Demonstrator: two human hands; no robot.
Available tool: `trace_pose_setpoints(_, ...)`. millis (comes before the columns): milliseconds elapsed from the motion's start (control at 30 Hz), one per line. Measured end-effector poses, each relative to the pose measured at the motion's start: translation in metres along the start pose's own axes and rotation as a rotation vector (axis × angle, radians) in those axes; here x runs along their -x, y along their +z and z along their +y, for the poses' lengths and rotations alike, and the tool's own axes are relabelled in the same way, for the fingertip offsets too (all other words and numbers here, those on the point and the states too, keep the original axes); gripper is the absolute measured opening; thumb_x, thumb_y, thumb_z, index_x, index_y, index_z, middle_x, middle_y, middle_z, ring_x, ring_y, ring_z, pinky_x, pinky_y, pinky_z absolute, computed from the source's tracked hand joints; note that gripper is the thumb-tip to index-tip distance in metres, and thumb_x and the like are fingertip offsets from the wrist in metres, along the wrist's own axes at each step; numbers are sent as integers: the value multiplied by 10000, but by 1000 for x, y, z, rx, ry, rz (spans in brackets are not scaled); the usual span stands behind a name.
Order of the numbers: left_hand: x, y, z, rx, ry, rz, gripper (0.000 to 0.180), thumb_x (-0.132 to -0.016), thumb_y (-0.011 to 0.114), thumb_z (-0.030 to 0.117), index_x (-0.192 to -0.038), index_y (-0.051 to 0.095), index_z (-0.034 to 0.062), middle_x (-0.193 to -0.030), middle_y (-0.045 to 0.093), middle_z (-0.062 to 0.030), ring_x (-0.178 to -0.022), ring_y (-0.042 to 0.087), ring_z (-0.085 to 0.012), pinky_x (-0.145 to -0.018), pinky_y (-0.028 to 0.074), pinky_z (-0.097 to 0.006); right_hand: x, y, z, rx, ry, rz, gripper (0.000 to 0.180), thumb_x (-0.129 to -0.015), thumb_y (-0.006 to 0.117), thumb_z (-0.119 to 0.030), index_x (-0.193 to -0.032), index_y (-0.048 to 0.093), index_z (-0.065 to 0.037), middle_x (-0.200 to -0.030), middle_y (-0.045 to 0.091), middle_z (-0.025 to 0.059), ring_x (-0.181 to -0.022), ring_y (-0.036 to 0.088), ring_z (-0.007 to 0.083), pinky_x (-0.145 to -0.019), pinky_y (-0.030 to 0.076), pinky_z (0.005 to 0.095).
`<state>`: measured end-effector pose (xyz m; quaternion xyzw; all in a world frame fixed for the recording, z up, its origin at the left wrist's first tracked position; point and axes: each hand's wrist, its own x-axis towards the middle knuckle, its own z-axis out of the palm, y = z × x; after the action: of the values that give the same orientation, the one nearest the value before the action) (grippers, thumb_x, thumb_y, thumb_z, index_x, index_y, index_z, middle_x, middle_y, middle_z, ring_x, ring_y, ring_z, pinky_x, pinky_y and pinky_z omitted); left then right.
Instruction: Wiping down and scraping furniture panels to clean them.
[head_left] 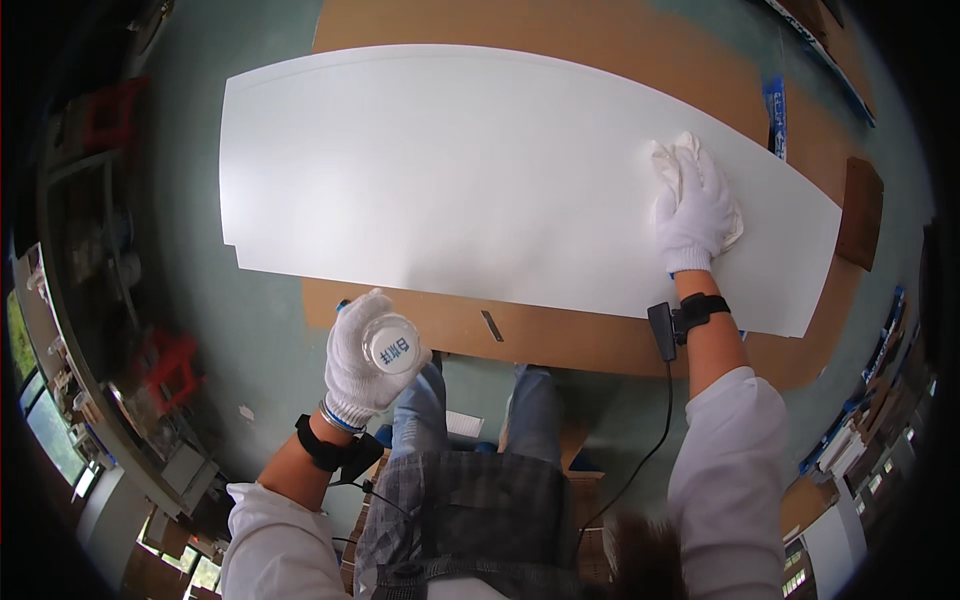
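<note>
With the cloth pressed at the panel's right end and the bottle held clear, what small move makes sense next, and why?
Probably sweep the right hand and its white cloth leftward across the white panel: the cloth sits near the right end. The left hand holds the bottle off the panel.

A large white panel [450, 170] lies across a brown board [560, 340] — both seen from above. The gloved right hand [692, 212] presses a white cloth [678, 160] flat on the panel near its right end. The gloved left hand [362, 365] is wrapped around a clear bottle [390, 344], held just off the board's near edge, above the person's knee. Each wrist wears a black strap — the right one trails a cable [655, 430]. A blue strip [776, 115] lies on the board beyond the cloth.
</note>
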<state>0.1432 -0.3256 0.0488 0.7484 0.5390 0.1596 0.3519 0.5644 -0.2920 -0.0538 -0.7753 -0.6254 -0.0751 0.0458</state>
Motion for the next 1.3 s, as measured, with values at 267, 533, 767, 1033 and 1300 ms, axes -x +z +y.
trace_pose_setpoints(267,68,103,-105,-12,-21,-170,722,-627,835,223,-1233,473,71,-1166,576,-159,-1091,567,-351,-924,479,-417,3,13,0,-40,-21,74,447,-821,562,-286,-1257,550,-191,-1292,523,93,-1139,514,344,-968,414,452)
trace_pose_setpoints(533,29,193,-159,-88,-444,-280,550,-731,740,365,-1177,539,113,-1076,629,-165,-972,626,-364,-803,528,-422,3,17,-2,-46,-54,96,444,-843,542,-299,-1268,543,-173,-1276,535,112,-1126,523,336,-949,425,446)
trace_pose_setpoints(767,9,186,-133,-141,-581,-518,469,-850,599,348,-1233,482,104,-1209,557,-173,-1093,564,-355,-895,501,-429,0,15,7,-32,-107,136,469,-819,554,-269,-1278,528,-176,-1255,537,126,-1107,522,349,-935,436,440)
trace_pose_setpoints(1033,47,108,-91,-237,-203,-200,282,-782,645,115,-1060,606,96,-1072,631,-139,-996,608,-338,-834,512,-434,4,18,7,-60,-58,155,529,-784,595,-276,-1296,509,-179,-1310,510,98,-1160,497,321,-993,393,454)
trace_pose_setpoints(1300,-114,31,-37,-501,38,428,491,-832,652,174,-1271,478,38,-1264,497,-205,-1175,458,-377,-988,389,-477,-5,12,-7,-56,152,9,575,-780,629,-259,-1328,478,-165,-1307,513,104,-1189,485,314,-1026,379,439)
